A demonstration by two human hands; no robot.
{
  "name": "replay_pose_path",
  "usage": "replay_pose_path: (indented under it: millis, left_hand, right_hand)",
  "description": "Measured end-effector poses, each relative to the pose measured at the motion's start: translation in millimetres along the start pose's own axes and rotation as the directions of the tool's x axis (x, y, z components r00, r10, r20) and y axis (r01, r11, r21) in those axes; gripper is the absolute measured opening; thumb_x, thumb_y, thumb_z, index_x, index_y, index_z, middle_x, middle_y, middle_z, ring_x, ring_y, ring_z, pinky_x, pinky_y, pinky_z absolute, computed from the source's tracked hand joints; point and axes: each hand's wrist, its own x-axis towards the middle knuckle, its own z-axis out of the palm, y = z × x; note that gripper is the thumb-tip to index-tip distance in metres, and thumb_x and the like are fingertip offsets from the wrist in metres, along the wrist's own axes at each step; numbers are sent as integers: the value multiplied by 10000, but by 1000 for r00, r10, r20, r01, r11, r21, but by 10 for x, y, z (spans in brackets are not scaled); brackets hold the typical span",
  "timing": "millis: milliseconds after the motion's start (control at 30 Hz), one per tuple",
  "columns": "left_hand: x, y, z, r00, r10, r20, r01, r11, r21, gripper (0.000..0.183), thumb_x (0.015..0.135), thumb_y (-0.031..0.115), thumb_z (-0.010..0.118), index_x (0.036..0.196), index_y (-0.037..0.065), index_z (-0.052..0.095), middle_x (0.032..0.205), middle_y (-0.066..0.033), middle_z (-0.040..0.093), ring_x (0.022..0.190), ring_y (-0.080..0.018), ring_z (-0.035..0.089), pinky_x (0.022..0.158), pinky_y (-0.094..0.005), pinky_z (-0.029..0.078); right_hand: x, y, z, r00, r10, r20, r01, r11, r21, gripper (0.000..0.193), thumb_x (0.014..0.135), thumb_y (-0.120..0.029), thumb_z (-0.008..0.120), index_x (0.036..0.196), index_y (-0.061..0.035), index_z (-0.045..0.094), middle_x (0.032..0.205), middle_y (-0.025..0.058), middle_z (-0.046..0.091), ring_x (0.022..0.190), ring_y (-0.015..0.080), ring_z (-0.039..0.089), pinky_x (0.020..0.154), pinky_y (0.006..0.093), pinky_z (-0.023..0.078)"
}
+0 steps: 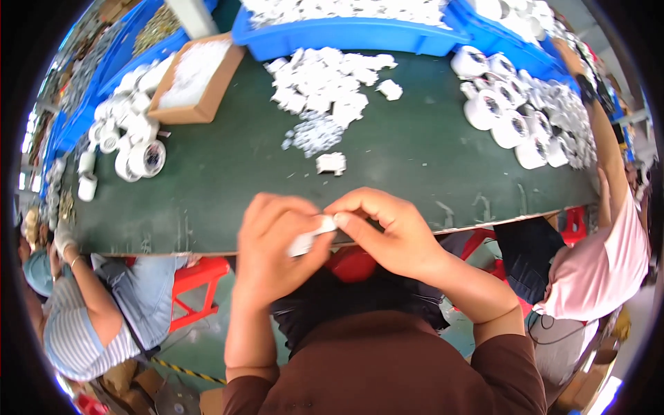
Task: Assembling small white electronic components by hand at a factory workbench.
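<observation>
Left grip (273, 242), right grip (391, 235) — both pinching small white piece (301, 244); white cylinders (147, 160) bear dark marks (unreadable)

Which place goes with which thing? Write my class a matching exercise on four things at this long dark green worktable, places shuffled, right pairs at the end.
Things
1. small white piece, partly hidden
2. open brown cardboard box
3. long blue plastic bin
4. heap of small pale grey pieces

Places
A. middle of the far side of the worktable
B. against the near side of a larger white heap
C. in the fingers of the left hand and right hand
D. left part of the worktable

Right pairs: 1-C, 2-D, 3-A, 4-B
</observation>
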Motion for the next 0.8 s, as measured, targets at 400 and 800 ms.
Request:
replay_pose_path:
  millis: [400, 800]
  left_hand:
    - [-175, -257, -95, 893, -139, -429, 380, 743, 551, 641, 887, 179, 754, 1470, 85, 506, 1559, -182, 394, 1392, -376, 337, 1129, -473, 311]
    - [13, 438, 431, 958, -270, 98, 287, 894, -344, 577, 998, 114, 563, 1516, -51, 366, 1487, -241, 435, 1363, -364, 437, 1152, -411, 329]
  right_hand:
    - [87, 321, -1813, 801, -494, -339, -416, -52, -908, 673, 932, -527, 662, 1470, -151, 516, 1590, 189, 346, 1477, 415, 265, 1187, 580, 151]
    - [-277, 89, -257, 885, -310, -348, 123, 876, -467, 650, 812, 7, 788, 1361, -30, 443, 1282, 112, 540, 1154, 197, 563, 999, 352, 468]
